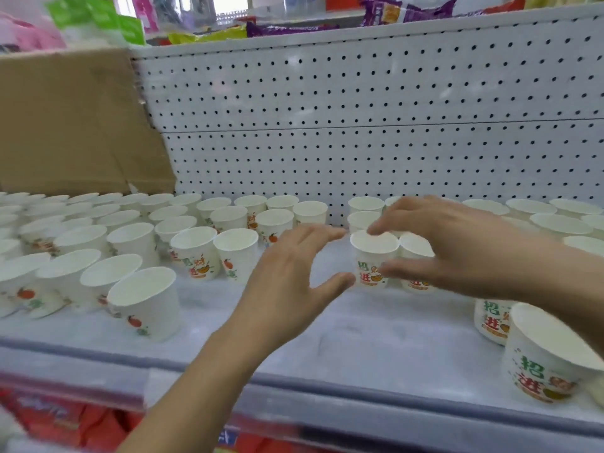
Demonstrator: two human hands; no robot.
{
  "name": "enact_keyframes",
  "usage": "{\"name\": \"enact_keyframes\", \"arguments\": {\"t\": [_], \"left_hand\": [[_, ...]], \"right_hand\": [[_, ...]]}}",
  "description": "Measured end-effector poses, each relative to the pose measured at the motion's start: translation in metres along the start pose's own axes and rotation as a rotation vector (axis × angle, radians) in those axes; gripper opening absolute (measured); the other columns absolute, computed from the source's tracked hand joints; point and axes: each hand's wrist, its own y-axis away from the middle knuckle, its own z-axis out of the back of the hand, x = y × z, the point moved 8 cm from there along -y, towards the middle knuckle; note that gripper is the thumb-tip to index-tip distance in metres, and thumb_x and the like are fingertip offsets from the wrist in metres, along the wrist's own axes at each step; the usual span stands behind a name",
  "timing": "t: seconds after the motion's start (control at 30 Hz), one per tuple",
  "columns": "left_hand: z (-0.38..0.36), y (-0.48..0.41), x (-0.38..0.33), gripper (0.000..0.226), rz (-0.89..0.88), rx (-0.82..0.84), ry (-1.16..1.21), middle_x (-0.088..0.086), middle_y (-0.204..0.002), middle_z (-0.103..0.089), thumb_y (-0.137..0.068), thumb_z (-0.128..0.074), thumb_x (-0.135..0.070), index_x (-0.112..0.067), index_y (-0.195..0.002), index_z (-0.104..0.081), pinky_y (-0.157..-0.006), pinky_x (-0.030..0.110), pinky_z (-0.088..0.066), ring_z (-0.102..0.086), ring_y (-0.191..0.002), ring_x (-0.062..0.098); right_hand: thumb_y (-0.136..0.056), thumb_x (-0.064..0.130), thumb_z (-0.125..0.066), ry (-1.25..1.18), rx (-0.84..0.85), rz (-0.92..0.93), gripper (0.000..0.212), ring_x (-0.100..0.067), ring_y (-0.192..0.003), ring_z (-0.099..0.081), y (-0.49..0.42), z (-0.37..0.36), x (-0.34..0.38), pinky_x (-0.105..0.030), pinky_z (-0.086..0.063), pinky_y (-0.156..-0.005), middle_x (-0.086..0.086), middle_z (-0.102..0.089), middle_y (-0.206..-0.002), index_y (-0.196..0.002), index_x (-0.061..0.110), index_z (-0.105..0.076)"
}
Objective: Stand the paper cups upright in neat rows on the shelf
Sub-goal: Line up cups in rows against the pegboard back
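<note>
White pegboard [359,125] backs a shop shelf [327,338], with a cardboard box [72,125] leaning at 10 o'clock and snack packets [408,9] on the tier above at 12 o'clock. Most of the paper cups [130,237] already stand mouth-up, crowded from 9 o'clock toward the centre, though their rows look loose and a little skewed. More of them line the back at 3 o'clock. 2 large printed cups [549,354] stand at the shelf front at 4 o'clock.

Just right of centre, the right hand [457,243] pinches 1 upright cup [372,253], a fingertip on its rim and the thumb against its printed side. That cup rests on the shelf, touching or nearly touching a neighbouring cup [415,246] at its 3 o'clock. The left hand [287,289] hovers at the cup's 9 o'clock with fingers straight and spread, holding nothing. Its thumb tip is just beside the cup's wall; whether it touches cannot be told.

The step in hand looks like seating this cup in its column, with the left hand ready to steady or nudge it. The bare strip of shelf between the 2 groups suggests the filling is not finished. Next, the cup probably needs a light release so it does not tip, then squaring against its neighbours.
</note>
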Motion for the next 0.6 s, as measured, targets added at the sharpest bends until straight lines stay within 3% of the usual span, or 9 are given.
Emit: {"name": "enact_keyframes", "arguments": {"t": [0.1, 0.2, 0.3, 0.37, 0.5, 0.6], "left_hand": [[0.033, 0.047, 0.018, 0.048, 0.045, -0.178, 0.025, -0.015, -0.132, -0.05, -0.085, -0.069, -0.039, -0.029, -0.129, -0.055, -0.103, 0.022, -0.033, -0.041, -0.124, 0.001], [0.074, 0.089, 0.052, 0.041, 0.138, -0.351, 0.02, -0.016, -0.133, -0.05, -0.087, -0.069, -0.032, -0.029, -0.126, -0.057, -0.106, 0.023, -0.031, -0.038, -0.128, 0.0], [0.12, 0.12, 0.094, 0.033, 0.211, -0.457, -0.043, -0.015, -0.132, -0.05, -0.092, -0.061, -0.022, -0.028, -0.124, -0.058, -0.104, 0.013, -0.026, -0.037, -0.127, -0.001], [0.146, 0.13, 0.12, 0.033, 0.255, -0.449, -0.114, -0.011, -0.132, -0.052, -0.094, -0.056, -0.013, -0.025, -0.125, -0.058, -0.104, 0.018, -0.026, -0.038, -0.126, 0.005], [0.168, 0.122, 0.161, 0.032, 0.261, -0.25, -0.339, 0.0, -0.125, -0.062, -0.09, -0.061, -0.008, -0.018, -0.12, -0.065, -0.099, 0.046, -0.038, -0.047, -0.119, 0.025], [0.169, 0.113, 0.173, 0.02, 0.234, -0.126, -0.445, -0.003, -0.109, -0.069, -0.087, -0.067, -0.021, -0.021, -0.106, -0.073, -0.088, 0.047, -0.04, -0.052, -0.108, 0.027]], "right_hand": [[-0.074, 0.066, -0.048, -0.263, -0.146, 0.044, 0.044, 0.005, -0.101, -0.051, -0.003, -0.006, 0.046, -0.032, -0.046, -0.084, 0.029, -0.052, -0.111, -0.112, 0.046, -0.056], [-0.078, 0.059, -0.053, -0.407, -0.099, 0.119, 0.033, 0.005, -0.098, -0.053, -0.02, -0.036, 0.097, -0.027, -0.046, -0.082, 0.027, -0.054, -0.11, -0.108, 0.044, -0.059], [-0.084, 0.046, -0.06, -0.503, -0.085, 0.174, 0.027, 0.001, -0.092, -0.053, -0.045, -0.059, 0.145, -0.032, -0.048, -0.081, 0.023, -0.053, -0.109, -0.111, 0.04, -0.059], [-0.086, 0.042, -0.061, -0.517, -0.135, 0.211, 0.026, -0.001, -0.086, -0.052, -0.06, -0.065, 0.177, -0.035, -0.049, -0.079, 0.021, -0.051, -0.108, -0.112, 0.039, -0.06], [-0.089, 0.04, -0.059, -0.418, -0.259, 0.241, 0.023, -0.006, -0.084, -0.047, -0.081, -0.071, 0.225, -0.038, -0.048, -0.071, 0.012, -0.054, -0.108, -0.111, 0.032, -0.064], [-0.092, 0.037, -0.057, -0.258, -0.288, 0.259, 0.021, -0.015, -0.097, -0.05, -0.089, -0.078, 0.247, -0.035, -0.044, -0.066, 0.006, -0.057, -0.103, -0.105, 0.026, -0.068]]}}
